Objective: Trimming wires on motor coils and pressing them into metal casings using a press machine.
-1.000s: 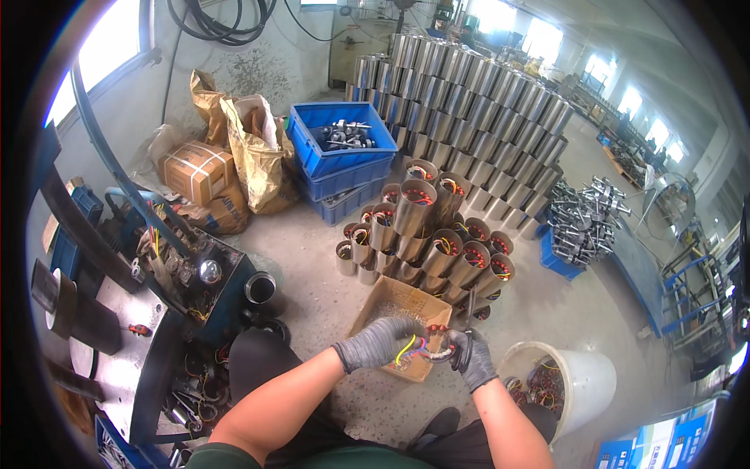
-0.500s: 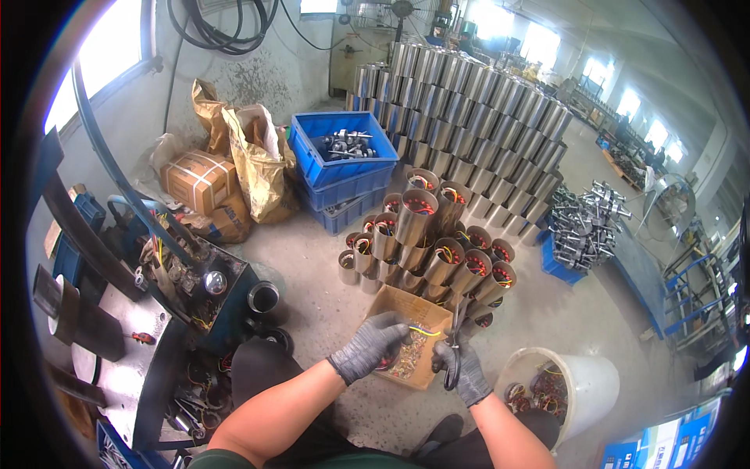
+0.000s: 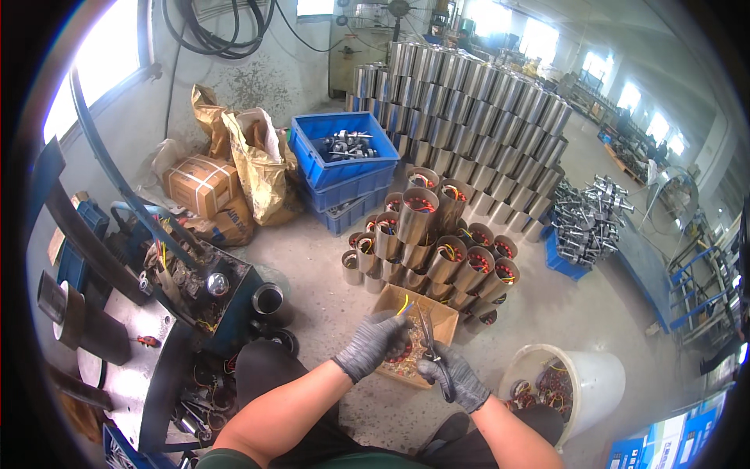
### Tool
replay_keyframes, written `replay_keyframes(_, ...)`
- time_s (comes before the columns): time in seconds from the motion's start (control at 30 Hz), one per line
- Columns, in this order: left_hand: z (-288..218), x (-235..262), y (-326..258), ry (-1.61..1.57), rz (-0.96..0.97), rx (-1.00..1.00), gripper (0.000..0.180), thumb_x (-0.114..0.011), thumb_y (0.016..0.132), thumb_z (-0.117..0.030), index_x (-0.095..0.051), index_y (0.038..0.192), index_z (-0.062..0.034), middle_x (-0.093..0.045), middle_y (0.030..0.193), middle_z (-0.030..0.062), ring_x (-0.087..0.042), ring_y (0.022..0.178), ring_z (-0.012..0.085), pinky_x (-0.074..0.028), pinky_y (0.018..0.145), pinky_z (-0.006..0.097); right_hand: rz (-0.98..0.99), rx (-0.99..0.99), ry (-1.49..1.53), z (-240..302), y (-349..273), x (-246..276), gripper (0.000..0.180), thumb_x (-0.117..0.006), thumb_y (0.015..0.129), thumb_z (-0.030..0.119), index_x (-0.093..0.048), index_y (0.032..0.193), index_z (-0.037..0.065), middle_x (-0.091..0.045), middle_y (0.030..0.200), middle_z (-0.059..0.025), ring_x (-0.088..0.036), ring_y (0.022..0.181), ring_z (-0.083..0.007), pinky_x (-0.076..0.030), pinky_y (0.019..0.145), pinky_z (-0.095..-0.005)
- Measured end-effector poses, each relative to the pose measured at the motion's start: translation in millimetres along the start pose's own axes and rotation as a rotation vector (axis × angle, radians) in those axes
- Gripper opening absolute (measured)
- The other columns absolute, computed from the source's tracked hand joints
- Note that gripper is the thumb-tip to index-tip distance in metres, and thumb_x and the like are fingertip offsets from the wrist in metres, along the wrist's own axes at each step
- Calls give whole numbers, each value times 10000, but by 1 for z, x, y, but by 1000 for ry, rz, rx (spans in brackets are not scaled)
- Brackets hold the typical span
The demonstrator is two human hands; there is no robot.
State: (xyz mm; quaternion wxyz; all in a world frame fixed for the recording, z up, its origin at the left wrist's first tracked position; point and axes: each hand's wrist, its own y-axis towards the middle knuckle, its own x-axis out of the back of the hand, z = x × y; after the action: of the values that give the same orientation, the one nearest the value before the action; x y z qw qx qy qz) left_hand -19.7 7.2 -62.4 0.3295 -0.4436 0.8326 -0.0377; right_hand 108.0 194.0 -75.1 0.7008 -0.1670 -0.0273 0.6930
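Dark scissors in right-hand fingers

A strapped carton is resting beside an open sack. Blue crates are standing stacked nearby. A black coil is hanging on the wall.

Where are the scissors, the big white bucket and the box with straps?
Scissors [image 3: 429, 334], head view: on the blades.
White bucket [image 3: 599, 384], head view: on its outer wall.
Cardboard box [image 3: 201, 187], head view: near its white straps.
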Motion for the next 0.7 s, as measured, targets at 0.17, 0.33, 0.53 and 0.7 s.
replay_keyframes(0.17, -4, -12, -7, 108, -46, 27, 294, -607, 1000, -289, -696, 998, -10, -620, 718, 43, -577, 584, 120, -479, 564, 269, 2, 9, -67, -5, 4, 8, 507, -726, 956, 67, -548, 1428, 14, -635, 1149, 1, -572, 954, -71, -524, 834, -240)
replay_keyframes(0.33, -10, -21, -15, 312, -18, 7, 252, -628, 1006, -249, -718, 1093, -30, -634, 775, -1, -575, 661, 99, -492, 632, 257, 8, 9, -61, -6, 5, 13, 481, -727, 963, 88, -562, 1408, 8, -636, 1116, 7, -558, 909, -52, -512, 786, -225)
replay_keyframes(0.53, 3, -5, -7, 293, 30, -55, 263, -625, 1014, -226, -665, 1176, -23, -641, 863, -2, -568, 709, 78, -504, 660, 254, -28, -131, -26, 23, 0, -3, 430, -749, 952, 137, -605, 1355, 91, -586, 786, 55, -548, 633, -46, -463, 549, -211)
replay_keyframes(0.7, 2, -18, -10, 219, -29, -32, 237, -619, 1018, -192, -658, 1175, -18, -649, 892, 7, -574, 733, 81, -500, 671, 244, -64, -145, 27, 18, -2, -9, 278, -721, 963, 183, -600, 1197, 92, -591, 644, 10, -574, 469, -120, -474, 422, -261)
